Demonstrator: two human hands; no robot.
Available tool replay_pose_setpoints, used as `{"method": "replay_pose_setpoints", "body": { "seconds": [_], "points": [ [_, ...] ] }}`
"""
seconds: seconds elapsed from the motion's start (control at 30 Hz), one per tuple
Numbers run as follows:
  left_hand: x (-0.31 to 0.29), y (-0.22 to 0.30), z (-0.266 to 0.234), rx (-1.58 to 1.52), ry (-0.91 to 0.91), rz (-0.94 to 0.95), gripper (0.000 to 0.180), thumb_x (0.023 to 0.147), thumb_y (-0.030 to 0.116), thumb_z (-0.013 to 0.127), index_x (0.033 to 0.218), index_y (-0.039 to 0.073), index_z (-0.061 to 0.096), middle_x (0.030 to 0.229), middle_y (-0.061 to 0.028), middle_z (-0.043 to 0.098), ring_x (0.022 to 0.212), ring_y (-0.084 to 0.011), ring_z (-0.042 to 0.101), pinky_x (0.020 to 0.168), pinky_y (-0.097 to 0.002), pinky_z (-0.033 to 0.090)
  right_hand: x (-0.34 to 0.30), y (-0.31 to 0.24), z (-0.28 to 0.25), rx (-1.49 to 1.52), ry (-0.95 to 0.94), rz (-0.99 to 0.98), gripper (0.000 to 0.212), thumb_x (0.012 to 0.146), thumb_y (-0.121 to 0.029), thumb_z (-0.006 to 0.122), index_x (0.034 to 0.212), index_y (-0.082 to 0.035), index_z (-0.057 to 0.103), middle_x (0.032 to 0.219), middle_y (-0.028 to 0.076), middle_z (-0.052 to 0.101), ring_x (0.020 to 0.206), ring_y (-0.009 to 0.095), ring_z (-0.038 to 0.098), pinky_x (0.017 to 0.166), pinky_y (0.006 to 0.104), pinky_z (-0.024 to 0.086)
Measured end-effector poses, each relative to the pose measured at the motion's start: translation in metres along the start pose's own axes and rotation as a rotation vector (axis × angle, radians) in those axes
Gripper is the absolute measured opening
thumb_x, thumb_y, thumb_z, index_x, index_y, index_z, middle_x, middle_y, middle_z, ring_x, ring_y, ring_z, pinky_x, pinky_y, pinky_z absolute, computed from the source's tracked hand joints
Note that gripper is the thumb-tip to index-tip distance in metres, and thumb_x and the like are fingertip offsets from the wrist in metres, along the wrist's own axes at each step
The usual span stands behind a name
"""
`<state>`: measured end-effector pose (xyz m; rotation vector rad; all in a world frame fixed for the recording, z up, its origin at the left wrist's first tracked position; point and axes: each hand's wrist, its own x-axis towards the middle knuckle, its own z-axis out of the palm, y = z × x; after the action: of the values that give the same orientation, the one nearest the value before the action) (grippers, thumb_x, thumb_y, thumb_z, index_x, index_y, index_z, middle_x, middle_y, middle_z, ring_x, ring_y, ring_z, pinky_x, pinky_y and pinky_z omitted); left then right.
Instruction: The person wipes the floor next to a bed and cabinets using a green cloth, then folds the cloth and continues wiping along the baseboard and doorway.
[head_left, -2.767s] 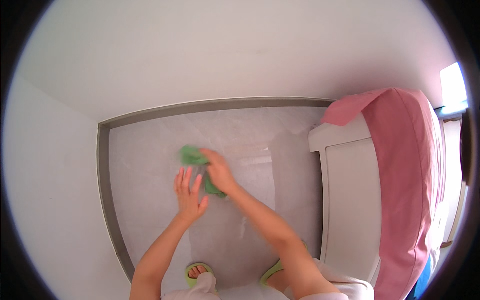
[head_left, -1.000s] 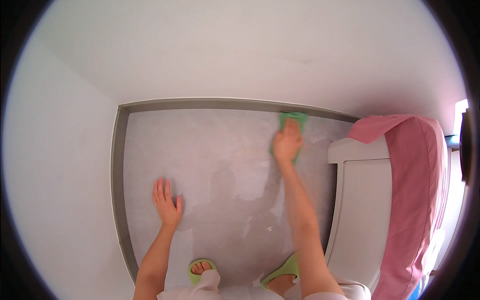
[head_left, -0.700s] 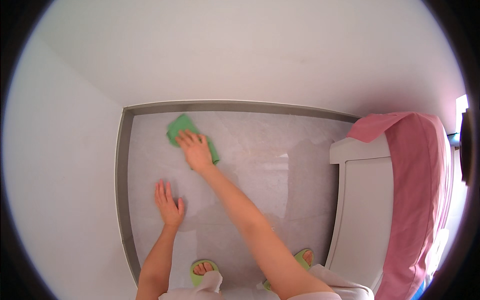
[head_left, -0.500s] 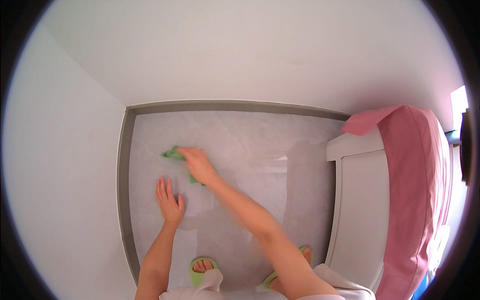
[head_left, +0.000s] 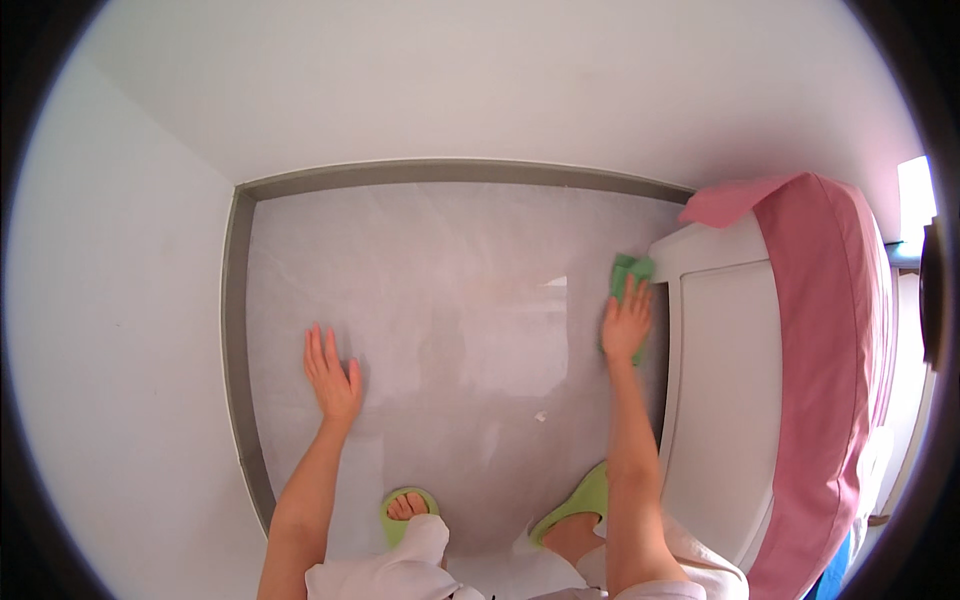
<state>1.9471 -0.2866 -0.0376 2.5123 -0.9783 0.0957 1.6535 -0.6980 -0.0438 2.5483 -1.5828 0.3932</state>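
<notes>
A green cleaning cloth (head_left: 632,267) lies against the grey tiled floor (head_left: 470,240) at the right, beside the white panel. My right hand (head_left: 627,325) presses down on it and holds it, fingers forward; cloth shows past the fingertips and along both sides of the palm. Over at the left, my left hand (head_left: 332,385) rests on the floor with its fingers stretched out and nothing in it.
A white panelled bed end (head_left: 725,370) with pink fabric (head_left: 815,360) over it borders the right side. Grey skirting (head_left: 450,171) runs below the white walls. Green slippers (head_left: 393,518) are on my feet. A small white scrap (head_left: 540,416) lies mid-floor.
My right hand has swept the cloth from the left of the floor across to the right, beside the bed end. The left hand stays nearly in place. The white scrap now shows.
</notes>
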Motion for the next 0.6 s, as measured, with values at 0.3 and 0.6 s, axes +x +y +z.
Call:
{"method": "replay_pose_setpoints", "body": {
  "seconds": [0.3,0.6],
  "points": [
    [-0.001,-0.005,0.004,-0.012,0.041,0.011,0.064,0.091,0.022,0.051,0.149,0.003,0.033,0.157,-0.0202,0.027,0.145,-0.0418,0.024,0.115,-0.0562,0.021,-0.104,-0.274,-0.027,0.488,-0.161,-0.548,0.057,0.087,-0.020,0.059,0.143,-0.019,0.050,0.153,0.014,0.041,0.140,0.037,0.038,0.108,0.0524,0.035],
    [-0.007,-0.010,0.008,-0.011,0.046,-0.016,0.067,0.089,0.026,0.055,0.148,0.003,0.036,0.157,-0.0213,0.028,0.144,-0.0425,0.025,0.115,-0.0568,0.021,0.000,-0.175,0.005,0.199,-0.079,-0.573,0.050,0.086,-0.012,0.053,0.136,-0.011,0.056,0.142,0.017,0.051,0.130,0.031,0.049,0.099,0.0461,0.044]
  ]
}}
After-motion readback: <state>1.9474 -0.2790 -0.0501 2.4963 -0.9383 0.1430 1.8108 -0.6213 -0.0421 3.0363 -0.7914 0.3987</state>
